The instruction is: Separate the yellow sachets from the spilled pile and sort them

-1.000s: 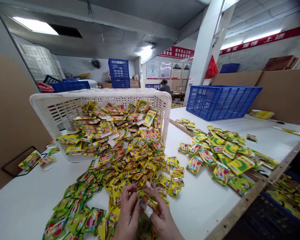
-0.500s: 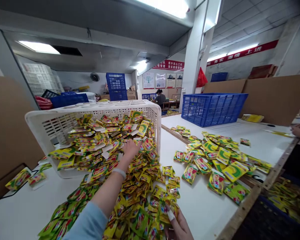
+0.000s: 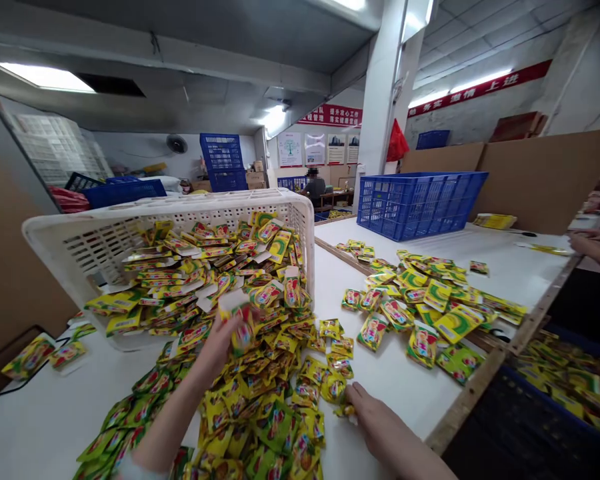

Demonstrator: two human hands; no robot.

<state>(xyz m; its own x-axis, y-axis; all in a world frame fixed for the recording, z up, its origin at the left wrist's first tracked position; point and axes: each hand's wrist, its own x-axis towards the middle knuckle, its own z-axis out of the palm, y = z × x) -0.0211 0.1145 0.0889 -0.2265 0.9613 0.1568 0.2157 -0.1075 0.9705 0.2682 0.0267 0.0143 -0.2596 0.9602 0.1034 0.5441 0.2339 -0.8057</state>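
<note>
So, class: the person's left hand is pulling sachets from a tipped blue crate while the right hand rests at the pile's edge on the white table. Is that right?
Not quite. The head view shows the left hand at sachets spilling from a tipped white crate; the blue crate stands upright further back. The right hand does rest at the pile's edge on the white table.

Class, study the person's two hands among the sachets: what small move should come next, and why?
Probably draw the left hand back toward the body: it grips a sachet lifted from the heap spilling from the tipped white basket, while the right hand rests on the table edge of the pile.
</note>
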